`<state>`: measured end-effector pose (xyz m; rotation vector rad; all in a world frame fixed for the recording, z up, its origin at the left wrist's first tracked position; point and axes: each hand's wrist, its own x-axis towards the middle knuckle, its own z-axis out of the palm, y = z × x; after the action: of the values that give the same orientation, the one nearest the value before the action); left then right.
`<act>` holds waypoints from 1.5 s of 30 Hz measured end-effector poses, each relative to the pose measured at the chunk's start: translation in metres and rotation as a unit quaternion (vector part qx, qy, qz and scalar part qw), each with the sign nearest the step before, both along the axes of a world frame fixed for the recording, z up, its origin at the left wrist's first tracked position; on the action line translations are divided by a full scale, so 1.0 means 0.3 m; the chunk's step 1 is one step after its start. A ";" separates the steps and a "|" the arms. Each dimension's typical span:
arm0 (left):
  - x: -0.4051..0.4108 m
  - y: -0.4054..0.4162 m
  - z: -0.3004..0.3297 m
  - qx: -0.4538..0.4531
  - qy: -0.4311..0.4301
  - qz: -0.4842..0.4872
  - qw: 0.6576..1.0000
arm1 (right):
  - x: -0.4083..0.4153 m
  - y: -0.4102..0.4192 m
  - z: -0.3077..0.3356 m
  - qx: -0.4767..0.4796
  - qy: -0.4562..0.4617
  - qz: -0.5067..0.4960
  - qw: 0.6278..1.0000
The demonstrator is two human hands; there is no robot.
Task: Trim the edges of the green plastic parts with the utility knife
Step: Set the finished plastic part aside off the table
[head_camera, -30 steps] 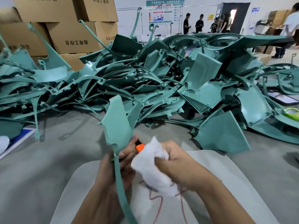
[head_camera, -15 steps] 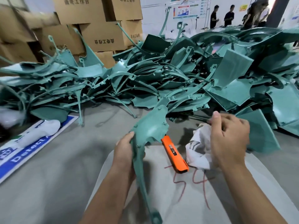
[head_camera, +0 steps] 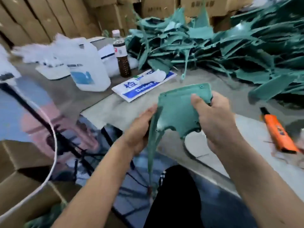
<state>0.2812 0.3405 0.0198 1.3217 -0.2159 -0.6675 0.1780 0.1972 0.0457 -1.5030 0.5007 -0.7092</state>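
both hands hold one green plastic part [head_camera: 178, 111] up over the near table edge [head_camera: 213, 162]. the left hand [head_camera: 139, 129] grips its left rim and the right hand [head_camera: 212, 116] clamps the right side, thumb lying on the face. the part looks light and thin, stiff across the flat panel but whippy in the long narrow strip that hangs down from it, so the panel is the place to take hold. its trimmed rims may be sharp. the orange utility knife [head_camera: 278, 132] lies on the table to the right, in no hand. a heap of green parts [head_camera: 238, 51] covers the far table. a white jug [head_camera: 88, 66] shows no visible contents, and a bottle [head_camera: 121, 58] holds dark liquid.
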 end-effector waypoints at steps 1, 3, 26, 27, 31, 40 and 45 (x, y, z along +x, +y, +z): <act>0.012 0.081 -0.022 0.000 0.022 0.014 1.000 | 0.030 0.071 -0.017 0.001 0.011 0.025 1.000; 0.046 0.264 -0.069 0.008 0.037 0.058 0.998 | 0.086 0.228 -0.062 0.014 0.045 0.083 0.995; -0.348 1.571 -1.060 0.543 0.242 0.221 0.773 | -0.029 1.317 -0.949 0.226 0.507 0.460 0.693; -0.361 1.582 -1.074 0.563 0.244 0.208 0.762 | -0.031 1.314 -0.943 0.218 0.503 0.469 0.693; -0.346 1.515 -1.078 0.600 0.195 0.219 0.744 | -0.002 1.269 -0.892 0.177 0.485 0.479 0.710; -0.090 0.765 -0.578 0.282 -0.321 0.350 0.834 | 0.142 0.871 -0.551 -0.066 0.199 0.319 0.924; -0.090 0.237 -0.243 0.076 -0.415 0.305 0.854 | 0.059 0.443 -0.261 -0.144 0.021 0.100 0.984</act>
<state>0.2543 0.4115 -0.0532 1.6575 -0.4152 0.4727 0.1957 0.3301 -0.0326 -1.8139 0.2791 -0.6118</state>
